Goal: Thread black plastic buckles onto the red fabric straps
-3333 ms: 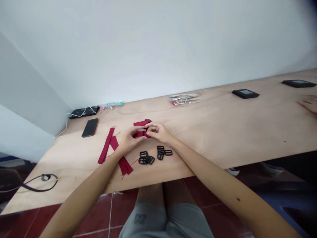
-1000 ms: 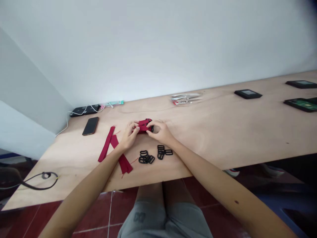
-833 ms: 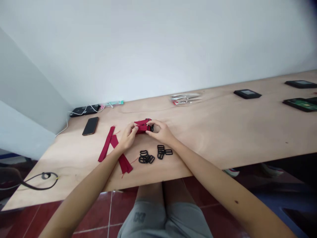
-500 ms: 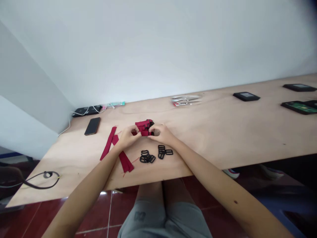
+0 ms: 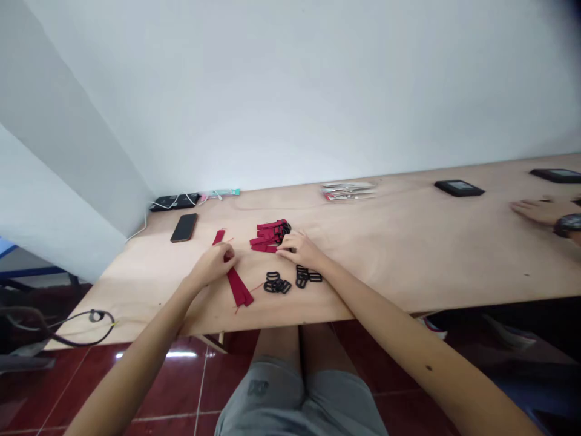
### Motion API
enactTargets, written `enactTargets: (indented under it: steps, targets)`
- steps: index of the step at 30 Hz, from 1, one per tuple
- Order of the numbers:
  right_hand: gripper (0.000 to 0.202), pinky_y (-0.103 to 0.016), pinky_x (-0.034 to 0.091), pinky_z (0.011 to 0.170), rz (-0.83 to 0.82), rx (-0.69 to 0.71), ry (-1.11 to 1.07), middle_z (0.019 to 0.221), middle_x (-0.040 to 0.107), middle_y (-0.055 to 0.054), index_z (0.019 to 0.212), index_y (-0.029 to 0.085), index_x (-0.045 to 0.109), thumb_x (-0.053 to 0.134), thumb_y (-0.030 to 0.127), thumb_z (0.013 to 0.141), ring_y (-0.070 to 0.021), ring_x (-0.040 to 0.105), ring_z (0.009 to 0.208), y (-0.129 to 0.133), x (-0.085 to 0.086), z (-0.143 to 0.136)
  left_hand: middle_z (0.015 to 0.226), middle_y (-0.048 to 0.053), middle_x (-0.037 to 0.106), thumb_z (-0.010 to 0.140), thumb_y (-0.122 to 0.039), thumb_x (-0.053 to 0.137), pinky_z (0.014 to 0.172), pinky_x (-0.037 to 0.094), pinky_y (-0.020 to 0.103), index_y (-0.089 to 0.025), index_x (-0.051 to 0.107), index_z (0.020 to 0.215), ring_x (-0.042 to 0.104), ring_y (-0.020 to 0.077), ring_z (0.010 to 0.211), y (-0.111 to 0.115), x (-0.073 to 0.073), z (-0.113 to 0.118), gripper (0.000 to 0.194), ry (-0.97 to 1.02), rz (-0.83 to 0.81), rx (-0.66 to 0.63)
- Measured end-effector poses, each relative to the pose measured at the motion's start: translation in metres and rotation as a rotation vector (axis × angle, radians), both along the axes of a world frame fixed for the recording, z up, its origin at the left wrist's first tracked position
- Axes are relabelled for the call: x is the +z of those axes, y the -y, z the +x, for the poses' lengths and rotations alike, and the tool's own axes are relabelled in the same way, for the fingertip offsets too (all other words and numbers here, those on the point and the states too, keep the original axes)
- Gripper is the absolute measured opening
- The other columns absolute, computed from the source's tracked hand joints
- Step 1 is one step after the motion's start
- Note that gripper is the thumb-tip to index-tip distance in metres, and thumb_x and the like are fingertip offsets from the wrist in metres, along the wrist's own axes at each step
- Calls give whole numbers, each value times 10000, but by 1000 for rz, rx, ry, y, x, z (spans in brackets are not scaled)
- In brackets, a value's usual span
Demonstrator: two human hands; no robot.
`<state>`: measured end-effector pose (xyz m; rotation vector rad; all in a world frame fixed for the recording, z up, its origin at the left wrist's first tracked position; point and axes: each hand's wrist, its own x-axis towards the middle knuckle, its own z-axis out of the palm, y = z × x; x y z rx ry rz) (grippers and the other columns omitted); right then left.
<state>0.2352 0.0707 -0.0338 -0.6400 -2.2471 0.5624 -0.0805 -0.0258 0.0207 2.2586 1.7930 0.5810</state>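
Several short red webbing straps [image 5: 267, 233] lie in a pile, black buckles [image 5: 284, 230] at their right ends. My right hand [image 5: 302, 249] pinches the right end of the lowest strap in this pile, its fingers hiding the buckle there. My left hand [image 5: 213, 265] is over the loose red straps [image 5: 238, 287] to the left, thumb and fingers curled together on one of them. Its fingers cover the middle of these straps. Nearer my body lie two small groups of loose black plastic slide buckles [image 5: 276, 283], the right group [image 5: 302, 277] beside my right wrist.
A phone [image 5: 184, 227] lies at the left, near a black power strip [image 5: 175, 201] with white cables. Thin plastic packets [image 5: 347, 191] lie by the wall. Black boxes [image 5: 459, 188] are at the right, where another person's hand [image 5: 540, 211] rests. A cable loop [image 5: 86, 339] hangs over the left edge.
My left hand has left the pile and moved left to the loose straps. My right hand stays at the pile. Another person's hand has appeared at the right. The view has shifted slightly.
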Motion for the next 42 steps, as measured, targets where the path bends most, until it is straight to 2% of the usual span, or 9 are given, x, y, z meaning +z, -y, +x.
enactTargets:
  steps: [5, 8, 15, 21, 24, 27, 31, 35, 42]
  targets:
    - [401, -347, 476, 695, -241, -130, -218, 796, 750, -51, 826, 201, 788, 646, 525, 1014, -216, 621, 720, 14, 6, 11, 996, 101, 651, 952, -189, 532, 874, 544, 418, -224, 617, 903, 665, 279, 902, 17, -16, 2, 105, 5, 94, -21]
    - [494, -323, 432, 629, -296, -73, -85, 673, 655, -12, 736, 191, 736, 591, 555, 1037, -187, 560, 645, 25, 9, 34, 948, 91, 637, 923, -187, 564, 861, 552, 415, -228, 603, 881, 659, 285, 900, 19, -13, 0, 70, 14, 87, -1]
    - [312, -398, 561, 880, -364, 7, 59, 1073, 794, -105, 1056, 197, 831, 756, 479, 946, -260, 725, 961, 49, 18, 77, 920, 94, 700, 870, -153, 564, 761, 520, 388, -225, 589, 876, 675, 280, 834, 28, -4, -2, 76, 30, 57, 45]
    - [401, -384, 588, 850, -463, 52, 58, 1082, 806, -117, 1162, 180, 823, 790, 486, 905, -247, 721, 930, 46, 16, 73, 1216, 176, 765, 767, -18, 551, 909, 574, 428, -187, 576, 1382, 732, 341, 1101, 26, -8, -4, 638, 131, 118, 128]
    - [404, -350, 562, 778, -494, 27, 76, 1041, 793, -107, 1138, 167, 806, 780, 496, 904, -222, 689, 864, 43, 16, 70, 1300, 195, 735, 762, 18, 530, 987, 558, 434, -161, 527, 1465, 708, 341, 1197, 19, -3, -3, 725, 127, 88, 147]
    - [390, -331, 527, 764, -478, 4, 84, 1034, 771, -93, 1098, 171, 790, 797, 492, 878, -204, 645, 844, 42, 19, 67, 1176, 164, 753, 807, 0, 510, 944, 547, 407, -144, 597, 1355, 719, 317, 1098, 6, 5, 6, 573, 149, 68, 124]
    - [351, -309, 487, 715, -501, 9, 54, 909, 717, -48, 1046, 176, 754, 807, 472, 865, -182, 598, 781, 40, 20, 60, 940, 125, 725, 878, -67, 489, 835, 523, 393, -179, 636, 908, 683, 291, 889, -16, 5, 29, 188, 166, 90, 48]
    - [370, -324, 507, 727, -575, 19, -53, 846, 715, -40, 948, 171, 741, 826, 516, 841, -185, 623, 756, 33, 15, 49, 934, 101, 721, 901, -79, 464, 855, 514, 373, -200, 601, 864, 667, 266, 895, -37, -7, 54, 186, 197, 89, -40]
    - [389, -406, 568, 934, -623, -153, -491, 984, 799, -74, 934, 187, 768, 929, 484, 741, -229, 725, 923, 8, 2, 34, 931, 94, 733, 1038, -253, 454, 851, 513, 378, -195, 642, 917, 656, 255, 857, -51, -27, 76, 231, 306, 116, -126]
